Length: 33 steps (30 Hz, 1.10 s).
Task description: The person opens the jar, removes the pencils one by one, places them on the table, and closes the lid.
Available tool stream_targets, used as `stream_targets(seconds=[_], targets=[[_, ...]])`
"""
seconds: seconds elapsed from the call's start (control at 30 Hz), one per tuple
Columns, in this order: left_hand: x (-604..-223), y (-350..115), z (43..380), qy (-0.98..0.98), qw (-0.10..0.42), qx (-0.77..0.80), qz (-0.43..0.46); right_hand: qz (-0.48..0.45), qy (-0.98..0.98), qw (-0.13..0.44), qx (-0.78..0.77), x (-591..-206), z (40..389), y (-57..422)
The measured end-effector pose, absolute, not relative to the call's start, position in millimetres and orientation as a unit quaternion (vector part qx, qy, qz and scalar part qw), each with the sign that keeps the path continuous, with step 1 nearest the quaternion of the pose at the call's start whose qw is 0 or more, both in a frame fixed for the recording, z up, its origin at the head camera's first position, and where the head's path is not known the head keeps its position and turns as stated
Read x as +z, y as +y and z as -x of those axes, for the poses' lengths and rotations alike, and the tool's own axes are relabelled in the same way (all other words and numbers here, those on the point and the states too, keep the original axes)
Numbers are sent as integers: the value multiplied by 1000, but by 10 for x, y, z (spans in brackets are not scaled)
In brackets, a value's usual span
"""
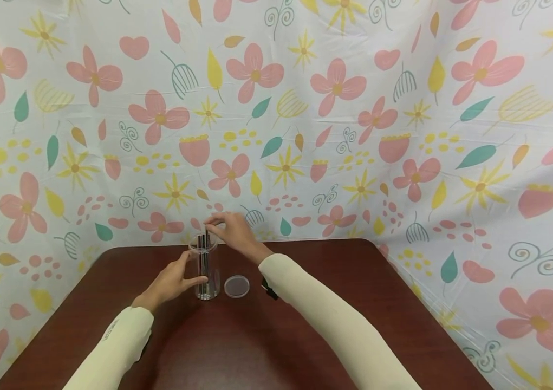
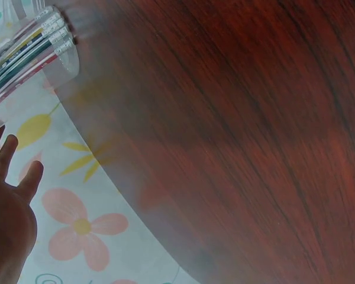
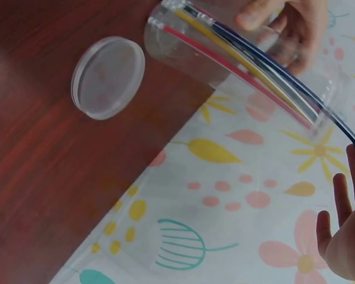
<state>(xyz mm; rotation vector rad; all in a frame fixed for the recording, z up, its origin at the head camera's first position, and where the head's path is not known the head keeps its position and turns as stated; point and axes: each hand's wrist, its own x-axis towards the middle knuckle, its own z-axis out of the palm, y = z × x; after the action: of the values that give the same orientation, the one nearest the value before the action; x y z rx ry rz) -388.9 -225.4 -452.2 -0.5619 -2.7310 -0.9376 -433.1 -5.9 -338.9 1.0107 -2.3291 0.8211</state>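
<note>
A clear cylindrical jar [image 1: 213, 287] stands upright near the table's back edge with several pencils [image 3: 225, 56] inside, among them red, yellow and dark ones. My left hand [image 1: 171, 279] holds the jar from its left side, thumb across the front. Above the rim, my right hand [image 1: 234, 230] pinches the upper end of a dark blue pencil [image 3: 342, 124], which sticks out past the others while its lower part is in the jar. In the left wrist view, the pencils' eraser ends [image 2: 62, 38] show near the jar's base.
A round clear lid [image 1: 236, 286] lies on the dark reddish-brown wooden table [image 1: 257, 346], just right of the jar. Behind the table hangs a white cloth [image 1: 276, 124] printed with flowers and leaves.
</note>
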Motion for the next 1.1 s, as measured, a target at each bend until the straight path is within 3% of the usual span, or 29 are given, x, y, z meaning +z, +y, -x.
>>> stream_targets(seconds=[1.1], targets=[[-4548, -2274, 3842, -921, 99, -322, 194, -319, -805, 325, 382, -2555, 4343, 305]])
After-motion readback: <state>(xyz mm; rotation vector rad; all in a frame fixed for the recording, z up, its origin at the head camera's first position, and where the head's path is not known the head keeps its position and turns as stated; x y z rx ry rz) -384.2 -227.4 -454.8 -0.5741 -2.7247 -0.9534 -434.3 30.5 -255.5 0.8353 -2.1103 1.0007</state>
